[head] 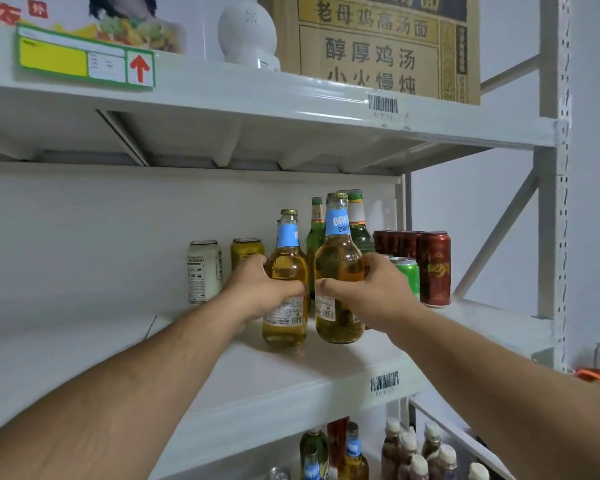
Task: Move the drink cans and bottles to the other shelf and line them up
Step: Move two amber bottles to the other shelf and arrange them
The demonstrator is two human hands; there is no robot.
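On the middle white metal shelf, two amber glass bottles with pale blue neck labels stand side by side near the front edge. The left hand grips the left bottle around its body; the right hand grips the right bottle the same way. Behind them stand green glass bottles. A white can and a yellow can sit left; tall red cans and a green can right.
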